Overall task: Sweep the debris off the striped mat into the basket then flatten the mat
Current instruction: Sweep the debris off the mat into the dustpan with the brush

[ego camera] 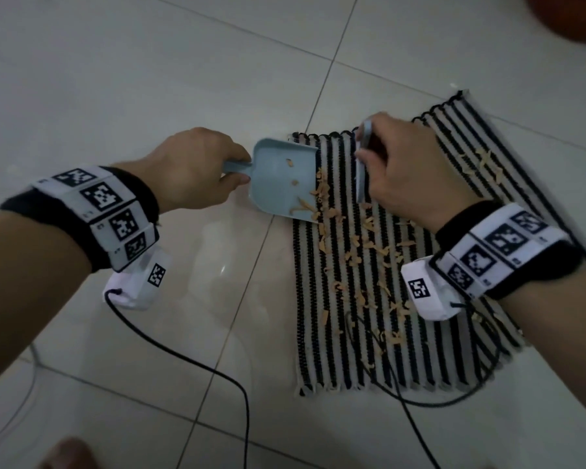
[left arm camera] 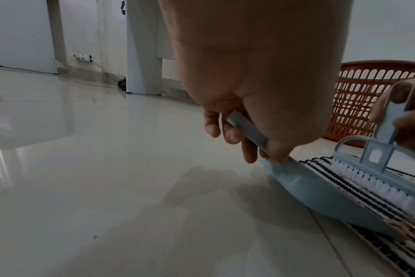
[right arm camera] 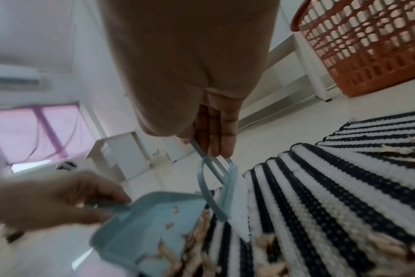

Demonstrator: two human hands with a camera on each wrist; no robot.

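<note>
From the head view, the left hand [ego camera: 197,167] grips the dustpan [ego camera: 281,181] handle at the mat's [ego camera: 420,333] left edge on the floor, while the right hand [ego camera: 410,174] grasps the brush [ego camera: 362,164]; debris [ego camera: 362,252] lies scattered mid-mat. The left wrist view shows white bristles touching the mat, the basket [left arm camera: 358,97] behind. In the right wrist view, flakes look light and easily scattered; the mat seems soft, best held by its edges.
</note>
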